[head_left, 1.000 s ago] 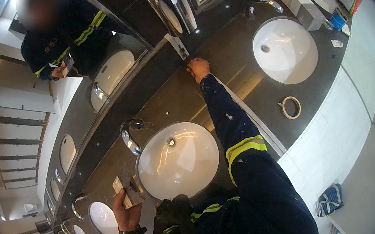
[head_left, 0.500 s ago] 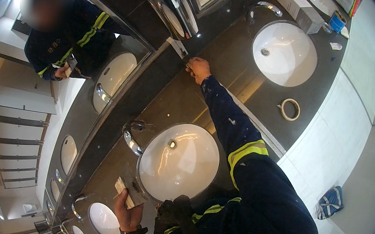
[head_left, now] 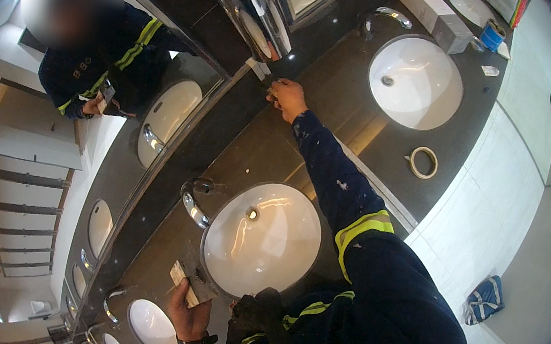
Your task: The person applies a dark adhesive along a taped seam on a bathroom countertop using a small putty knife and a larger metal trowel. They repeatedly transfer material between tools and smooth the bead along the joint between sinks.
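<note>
My right hand [head_left: 288, 99] reaches far ahead over the dark counter [head_left: 271, 150]. Its fingers pinch a small putty knife [head_left: 268, 84], mostly hidden, whose dark tip is by the backsplash. Just above that tip, a pale vertical joint [head_left: 259, 69] shows in the dark wall panel. Closer in, my left hand [head_left: 190, 315] grips a broad flat scraper [head_left: 184, 282] with a pale wooden edge, held beside the nearest white basin [head_left: 262, 240]. Whether the left hand's scraper carries any filler, I cannot tell.
A chrome tap [head_left: 195, 203] stands beside the near basin, and another basin [head_left: 415, 81] lies to the right. On the counter are a tape roll [head_left: 422, 163], a long white box [head_left: 435, 15] and a blue tin [head_left: 492, 35]. A chrome dispenser [head_left: 258, 18] and mirror [head_left: 165, 58] line the wall.
My right hand has shifted slightly left and up along the backsplash, with its fingers turned a little. The left hand and its scraper stay where they were.
</note>
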Available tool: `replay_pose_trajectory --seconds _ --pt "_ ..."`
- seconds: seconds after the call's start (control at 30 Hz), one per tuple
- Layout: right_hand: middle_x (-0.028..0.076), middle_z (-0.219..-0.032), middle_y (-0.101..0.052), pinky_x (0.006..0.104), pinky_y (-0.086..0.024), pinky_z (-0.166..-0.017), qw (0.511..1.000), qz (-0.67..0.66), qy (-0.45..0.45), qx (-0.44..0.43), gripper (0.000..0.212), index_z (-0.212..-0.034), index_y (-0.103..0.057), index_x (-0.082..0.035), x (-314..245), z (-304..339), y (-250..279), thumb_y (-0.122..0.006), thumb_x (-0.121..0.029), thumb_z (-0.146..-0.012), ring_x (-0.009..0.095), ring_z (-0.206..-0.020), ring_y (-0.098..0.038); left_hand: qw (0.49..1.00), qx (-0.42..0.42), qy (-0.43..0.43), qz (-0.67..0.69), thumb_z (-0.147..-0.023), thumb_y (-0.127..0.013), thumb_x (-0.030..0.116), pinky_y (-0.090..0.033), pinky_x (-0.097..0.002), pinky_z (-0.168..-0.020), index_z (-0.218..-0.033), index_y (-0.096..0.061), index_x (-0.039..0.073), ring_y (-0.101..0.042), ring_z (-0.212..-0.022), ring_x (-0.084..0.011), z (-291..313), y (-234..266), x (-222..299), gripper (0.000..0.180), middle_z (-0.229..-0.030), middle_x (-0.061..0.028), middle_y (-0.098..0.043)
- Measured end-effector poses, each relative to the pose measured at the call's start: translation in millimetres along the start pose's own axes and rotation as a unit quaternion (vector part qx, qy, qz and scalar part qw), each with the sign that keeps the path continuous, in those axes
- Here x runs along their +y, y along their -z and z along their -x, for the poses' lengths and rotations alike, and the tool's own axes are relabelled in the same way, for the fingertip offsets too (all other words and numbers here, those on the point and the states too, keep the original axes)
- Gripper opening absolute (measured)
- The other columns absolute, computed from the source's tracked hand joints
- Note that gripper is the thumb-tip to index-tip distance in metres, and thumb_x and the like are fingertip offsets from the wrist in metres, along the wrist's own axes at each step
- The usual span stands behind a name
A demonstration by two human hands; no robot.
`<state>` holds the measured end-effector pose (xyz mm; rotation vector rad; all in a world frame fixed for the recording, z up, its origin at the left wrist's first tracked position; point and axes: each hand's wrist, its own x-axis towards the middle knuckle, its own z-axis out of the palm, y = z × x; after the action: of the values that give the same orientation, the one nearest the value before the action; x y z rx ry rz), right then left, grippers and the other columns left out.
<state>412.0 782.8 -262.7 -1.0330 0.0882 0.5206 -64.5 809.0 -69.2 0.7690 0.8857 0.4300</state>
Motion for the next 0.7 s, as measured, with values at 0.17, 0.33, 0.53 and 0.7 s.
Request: replay_pose_trajectory --seconds 0.17,0.33,0.53,0.7 --pt "0.006 -0.08 -0.064 0.0239 -0.04 -0.043 0.998 0.032 0.048 0.008 0.027 -0.103 -0.062 0.002 24 42 27 -0.054 -0.023 -0.096 0.013 -0.055 -0.06 0.998 -0.008 -0.037 -0.058 -0.095 -0.057 0.021 -0.044 -0.04 -0.096 -0.13 -0.051 0.007 -0.057 -0.112 -0.023 -8 -13 -6 0.039 -0.124 -0.0077 -0.06" --pt "0.005 -0.101 -0.064 0.0259 -0.046 -0.06 0.996 -0.018 -0.046 -0.075 0.034 -0.12 -0.057 -0.003 50 152 41 -0.043 -0.027 -0.101 0.013 -0.076 -0.062 0.989 -0.045 -0.069 -0.124 -0.099 -0.05 0.024 -0.039 -0.0436 -0.099 -0.135 -0.047 0.009 -0.052 -0.119 -0.0225 -31 -44 -16 0.039 -0.13 -0.0066 -0.056" --pt "0.007 -0.118 -0.063 0.0286 -0.048 -0.085 0.967 0.038 -0.021 -0.25 0.039 -0.135 -0.054 -0.007 -31 274 6 -0.054 -0.02 -0.098 0.015 -0.104 -0.06 0.993 -0.121 -0.003 -0.004 -0.099 -0.051 0.023 -0.044 -0.043 -0.096 -0.133 -0.049 0.01 -0.056 -0.116 -0.0215 -60 -109 -14 0.036 -0.127 -0.0058 -0.059" --pt "0.009 -0.133 -0.055 0.031 -0.046 -0.094 0.928 0.167 0.069 -0.326 0.043 -0.136 -0.053 -0.008 -84 295 11 -0.058 -0.01 -0.094 0.017 -0.11 -0.056 0.982 -0.186 0.005 0.016 -0.098 -0.054 0.019 -0.048 -0.0431 -0.095 -0.131 -0.051 0.008 -0.06 -0.112 -0.0213 -60 -130 -11 0.034 -0.126 -0.0065 -0.06"
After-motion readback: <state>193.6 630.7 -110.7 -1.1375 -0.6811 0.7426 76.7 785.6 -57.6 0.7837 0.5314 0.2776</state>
